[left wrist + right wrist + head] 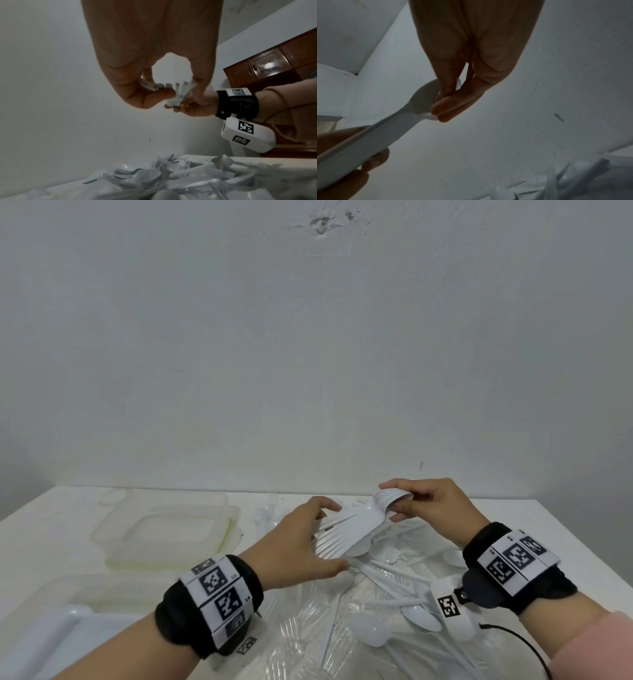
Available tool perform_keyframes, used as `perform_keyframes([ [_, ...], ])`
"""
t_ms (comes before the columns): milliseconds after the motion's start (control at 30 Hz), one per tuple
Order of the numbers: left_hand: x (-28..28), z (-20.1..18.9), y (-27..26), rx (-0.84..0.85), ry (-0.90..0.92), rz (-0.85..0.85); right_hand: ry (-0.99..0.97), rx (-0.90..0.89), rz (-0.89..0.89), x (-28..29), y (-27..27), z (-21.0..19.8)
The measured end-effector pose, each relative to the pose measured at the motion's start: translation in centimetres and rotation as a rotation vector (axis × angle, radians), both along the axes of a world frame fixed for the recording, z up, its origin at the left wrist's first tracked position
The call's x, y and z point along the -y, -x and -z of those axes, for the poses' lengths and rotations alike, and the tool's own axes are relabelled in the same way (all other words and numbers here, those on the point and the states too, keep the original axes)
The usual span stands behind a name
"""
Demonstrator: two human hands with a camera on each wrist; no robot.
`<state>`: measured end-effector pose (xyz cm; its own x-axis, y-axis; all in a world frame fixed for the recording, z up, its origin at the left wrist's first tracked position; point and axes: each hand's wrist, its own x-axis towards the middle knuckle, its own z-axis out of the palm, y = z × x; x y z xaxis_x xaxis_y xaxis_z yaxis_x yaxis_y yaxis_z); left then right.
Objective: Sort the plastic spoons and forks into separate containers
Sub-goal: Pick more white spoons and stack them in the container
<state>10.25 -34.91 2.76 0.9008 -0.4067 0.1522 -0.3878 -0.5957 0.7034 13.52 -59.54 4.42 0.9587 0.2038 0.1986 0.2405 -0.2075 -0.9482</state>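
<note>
A nested stack of white plastic spoons [356,522] hangs above the table between both hands. My right hand [407,501] pinches the stacked bowls [426,98] between thumb and fingers. My left hand [322,539] grips the fanned handle ends [173,92] with curled fingers. Below them a loose pile of white spoons and forks [394,594] lies on crinkled clear plastic. A clear empty container [164,529] with a green seal stands to the left, and a second clear container [85,597] sits nearer me.
A white lid or tray [51,635] lies at the bottom left. A few stray utensils [270,511] rest beyond the pile near the wall. A brown wooden cabinet [274,65] stands off to the right. The table edge [582,542] runs along the right.
</note>
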Motion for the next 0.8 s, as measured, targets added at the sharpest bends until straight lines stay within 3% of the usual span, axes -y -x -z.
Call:
perform_keyframes([
  [133,-1.6,0.9,0.4,0.054,0.102,-0.018,-0.072,-0.025,0.031,-0.7,1.0,0.7],
  [267,-2.9,1.7,1.9,0.204,0.000,-0.045,-0.183,-0.066,0.031,-2.2,2.0,1.5],
  [467,-5.1,1.8,4.3,0.279,0.001,-0.100,-0.189,-0.097,-0.031,-4.7,3.3,1.8],
  [800,-10.6,0.4,8.2,0.528,-0.644,-0.235,-0.098,-0.083,-0.169,-10.0,4.8,1.0],
])
